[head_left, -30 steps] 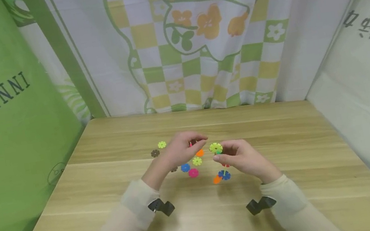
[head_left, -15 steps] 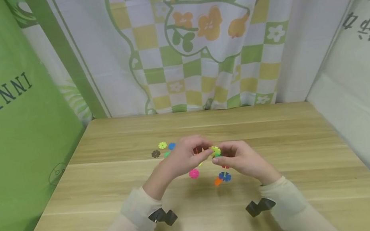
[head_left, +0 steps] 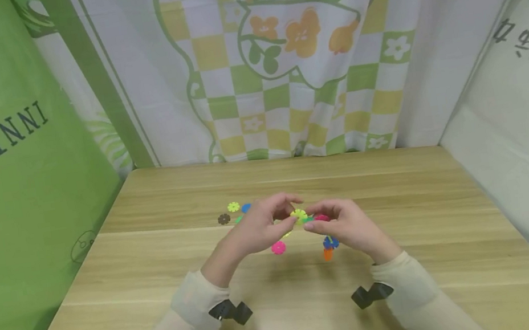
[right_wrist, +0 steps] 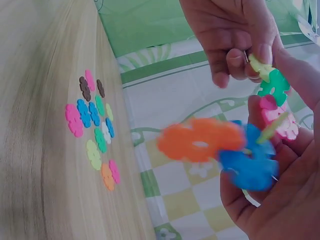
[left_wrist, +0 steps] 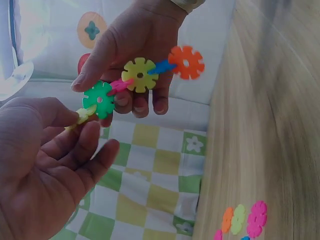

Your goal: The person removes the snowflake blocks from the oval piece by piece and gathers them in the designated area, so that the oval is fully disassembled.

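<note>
A chain of slotted snowflake discs hangs between both hands above the table. My left hand (head_left: 264,224) pinches the yellow end disc (left_wrist: 84,115) between thumb and index finger, with its other fingers loosely bent. My right hand (head_left: 351,226) grips the green disc (left_wrist: 98,99) joined to it. Beyond the green one follow a pink disc (right_wrist: 283,122), a second yellow disc (left_wrist: 140,75), a blue disc (right_wrist: 248,162) and an orange disc (right_wrist: 192,140) at the free end. In the head view, that free end dangles below the right palm.
Several loose discs lie flat on the wooden table (head_left: 289,322), partly hidden behind my left hand in the head view. Among them are a pink disc (head_left: 279,247) and a brown disc (head_left: 223,219). A checked curtain (head_left: 305,95) closes off the back; sheets hang at both sides.
My left hand has come right to the chain and now pinches its yellow end disc, which has shifted slightly left. The chain's blue and orange end has swung right.
</note>
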A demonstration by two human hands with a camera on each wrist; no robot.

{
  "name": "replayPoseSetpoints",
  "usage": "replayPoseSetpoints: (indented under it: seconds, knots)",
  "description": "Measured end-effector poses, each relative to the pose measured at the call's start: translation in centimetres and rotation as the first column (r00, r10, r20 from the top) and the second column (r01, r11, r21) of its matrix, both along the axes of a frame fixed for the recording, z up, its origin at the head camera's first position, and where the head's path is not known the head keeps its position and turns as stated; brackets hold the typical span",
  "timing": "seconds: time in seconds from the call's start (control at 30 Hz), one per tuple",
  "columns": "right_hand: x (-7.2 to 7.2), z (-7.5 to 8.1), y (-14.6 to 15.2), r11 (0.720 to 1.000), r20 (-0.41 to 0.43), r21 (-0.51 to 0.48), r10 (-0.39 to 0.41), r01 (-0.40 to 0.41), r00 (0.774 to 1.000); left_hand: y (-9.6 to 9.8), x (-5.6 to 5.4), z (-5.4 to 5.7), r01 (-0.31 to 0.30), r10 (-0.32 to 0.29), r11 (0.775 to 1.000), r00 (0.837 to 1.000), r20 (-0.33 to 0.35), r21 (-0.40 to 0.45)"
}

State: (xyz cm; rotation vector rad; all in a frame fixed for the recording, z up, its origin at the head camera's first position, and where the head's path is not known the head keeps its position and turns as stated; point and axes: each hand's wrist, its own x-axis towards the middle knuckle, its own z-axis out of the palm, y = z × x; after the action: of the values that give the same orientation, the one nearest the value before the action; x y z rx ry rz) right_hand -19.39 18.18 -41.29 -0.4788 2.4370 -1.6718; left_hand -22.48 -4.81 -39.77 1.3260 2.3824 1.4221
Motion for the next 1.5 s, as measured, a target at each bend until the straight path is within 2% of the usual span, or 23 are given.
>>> replayPoseSetpoints:
  seconds: [0.07, 0.23, 0.33, 0.6, 0.8, 1.03, 1.17, 1.27, 1.37, 1.5]
  knots:
    - [0.0, -0.1, 0.0, 1.000, -0.005, 0.003, -0.004, 0.004, 1.000, 0.0, 0.0, 0.0, 0.010, -0.010, 0.999, 1.000, -0.011, -0.048]
    - [0.0, -0.2, 0.1, 0.999, -0.014, -0.044, 0.026, -0.026, 1.000, -0.1, 0.0, -0.3, 0.048, -0.044, 0.992, 0.998, 0.034, -0.114]
    - [0.0, -0.2, 0.1, 0.997, -0.017, -0.064, 0.049, -0.050, 0.999, 0.0, 0.1, -0.4, 0.053, -0.049, 0.993, 0.998, 0.039, -0.101]
    - [-0.2, -0.2, 0.1, 0.996, -0.015, -0.061, 0.062, -0.063, 0.998, 0.0, 0.0, -0.4, 0.006, -0.006, 0.995, 1.000, 0.008, -0.102]
    - [-0.3, -0.3, 0.1, 0.991, -0.028, -0.085, 0.097, -0.099, 0.995, -0.1, -0.1, -0.6, 0.011, -0.010, 0.996, 1.000, 0.010, -0.085]
    - [-0.2, -0.2, 0.1, 0.994, -0.018, -0.075, 0.082, -0.083, 0.996, -0.1, -0.2, -0.9, 0.010, -0.010, 0.999, 1.000, -0.014, -0.047]
    - [-0.1, -0.2, 0.2, 0.998, 0.005, -0.043, 0.035, -0.034, 0.999, -0.4, -0.5, -1.1, -0.044, 0.043, 0.999, 0.998, -0.034, -0.028]
    - [0.0, -0.1, 0.2, 1.000, 0.016, -0.025, 0.012, -0.012, 1.000, -0.9, -1.1, -1.3, -0.100, 0.100, 0.994, 0.995, 0.003, -0.052]
    - [0.0, -0.1, 0.2, 1.000, 0.019, -0.019, 0.010, -0.010, 1.000, -1.7, -2.2, -1.8, -0.156, 0.162, 0.983, 0.985, 0.063, -0.100]
    - [0.0, -0.2, 0.2, 1.000, 0.030, -0.027, 0.016, -0.015, 0.999, -3.1, -4.5, -3.4, -0.229, 0.246, 0.964, 0.962, 0.122, -0.138]
